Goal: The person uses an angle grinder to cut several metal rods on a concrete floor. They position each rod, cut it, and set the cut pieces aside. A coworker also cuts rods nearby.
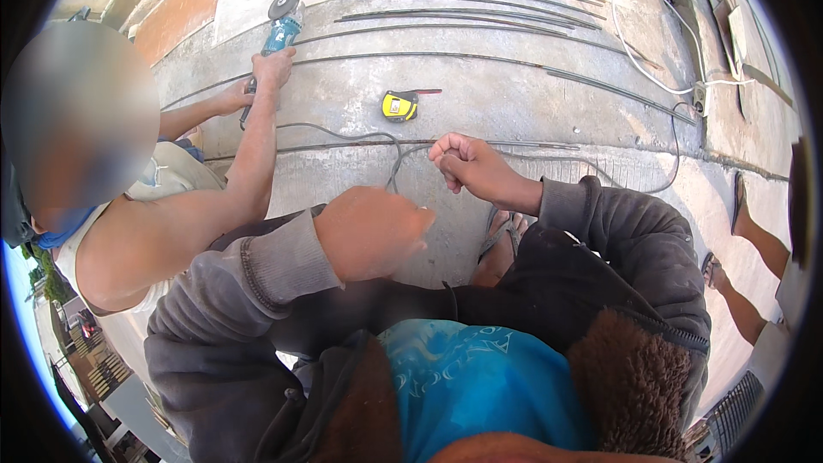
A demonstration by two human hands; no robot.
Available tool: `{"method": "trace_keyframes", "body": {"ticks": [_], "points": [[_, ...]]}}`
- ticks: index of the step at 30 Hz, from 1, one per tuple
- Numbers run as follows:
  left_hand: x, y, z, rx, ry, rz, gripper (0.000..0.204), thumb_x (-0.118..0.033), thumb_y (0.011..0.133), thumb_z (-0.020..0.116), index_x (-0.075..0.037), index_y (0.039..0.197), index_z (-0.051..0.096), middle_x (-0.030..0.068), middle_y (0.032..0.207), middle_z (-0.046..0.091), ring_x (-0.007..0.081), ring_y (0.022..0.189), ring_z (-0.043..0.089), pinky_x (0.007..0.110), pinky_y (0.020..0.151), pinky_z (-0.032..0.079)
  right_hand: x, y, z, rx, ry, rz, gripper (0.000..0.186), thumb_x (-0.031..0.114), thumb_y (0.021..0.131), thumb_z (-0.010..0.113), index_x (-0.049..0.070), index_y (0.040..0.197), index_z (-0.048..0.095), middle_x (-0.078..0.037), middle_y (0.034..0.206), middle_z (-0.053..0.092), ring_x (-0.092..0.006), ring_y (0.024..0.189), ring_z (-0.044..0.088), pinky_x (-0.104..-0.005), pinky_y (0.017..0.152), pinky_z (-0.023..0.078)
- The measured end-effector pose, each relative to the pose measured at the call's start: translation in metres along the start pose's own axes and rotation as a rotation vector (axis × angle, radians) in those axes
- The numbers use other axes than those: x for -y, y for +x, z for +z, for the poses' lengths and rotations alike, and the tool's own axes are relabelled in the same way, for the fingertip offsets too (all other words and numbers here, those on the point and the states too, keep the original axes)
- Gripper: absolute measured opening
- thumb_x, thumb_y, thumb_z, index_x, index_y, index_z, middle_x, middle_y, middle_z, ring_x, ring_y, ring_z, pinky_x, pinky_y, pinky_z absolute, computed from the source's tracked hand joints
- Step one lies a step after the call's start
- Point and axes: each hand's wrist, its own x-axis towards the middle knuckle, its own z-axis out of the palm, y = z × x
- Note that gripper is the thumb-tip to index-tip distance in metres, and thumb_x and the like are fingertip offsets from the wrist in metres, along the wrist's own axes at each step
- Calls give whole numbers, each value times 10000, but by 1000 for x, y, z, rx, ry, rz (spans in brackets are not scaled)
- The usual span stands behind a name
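Note:
My left hand (373, 231) is raised in front of me, back upward, with its fingers drawn together and slightly blurred. A small pale spot shows at its fingertips; whether that is a held thing, I cannot tell. Facing it, a little farther off, my right hand (484, 170) is closed, with fingers curled and thumb pressed in. What it holds, if anything, is hidden. The two hands are apart. Beyond them a yellow and black tape measure (399, 106) lies on the concrete. A grey cable (343, 135) runs across the ground behind my hands.
At the left, a co-worker's hands (270, 69) grip a teal angle grinder (283, 30) with a dark disc. Several thin steel rods (463, 13) lie across the concrete floor (480, 86). A white cord (630, 47) loops at the far right. Another person's legs (741, 309) stand at the right.

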Motion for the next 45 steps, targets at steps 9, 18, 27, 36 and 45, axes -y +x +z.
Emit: {"method": "trace_keyframes", "body": {"ticks": [9, 18, 27, 36, 45], "points": [[-3, -4, 10, -112, 41, 123, 183, -254, 907, 630, -86, 954, 576, 106, 793, 631, 344, 690, 636, 452, 657, 504, -14, -3, 8, 54, -39, -13, 169, 203, 940, 633, 63, 1022, 587, 7, 707, 580, -70, 599, 534, -235, 533, 419], [1, -5, 21, -143, 99, 106, 218, -266, 900, 640, -92, 1019, 584, 90, 837, 654, 327, 721, 656, 434, 655, 518, -8, -1, 10, 72, -106, -56, 207, 240, 918, 697, 81, 1002, 595, 30, 719, 590, -52, 605, 527, -215, 529, 401], [0, 3, 17, -110, 78, 83, 215, -250, 894, 646, -65, 976, 572, 102, 850, 669, 333, 764, 683, 451, 650, 537, -3, 0, 4, 74, -140, 24, 110, 110, 933, 683, 87, 964, 580, 41, 790, 611, -26, 652, 526, -200, 583, 436], [2, 5, 13, -107, 59, 80, 211, -253, 901, 643, -65, 979, 587, 111, 877, 679, 333, 795, 686, 452, 688, 535, -9, 9, -1, 58, -121, 2, 169, 194, 888, 730, 103, 923, 593, 39, 715, 602, -44, 612, 526, -223, 547, 404], [1, 9, 17, -18, 77, 19, 243, -273, 904, 631, -75, 1042, 608, 134, 927, 692, 346, 834, 688, 462, 727, 534, -21, 13, -2, 51, -87, -25, 156, 165, 881, 721, 90, 915, 589, 25, 716, 604, -53, 602, 526, -224, 547, 406]]}}
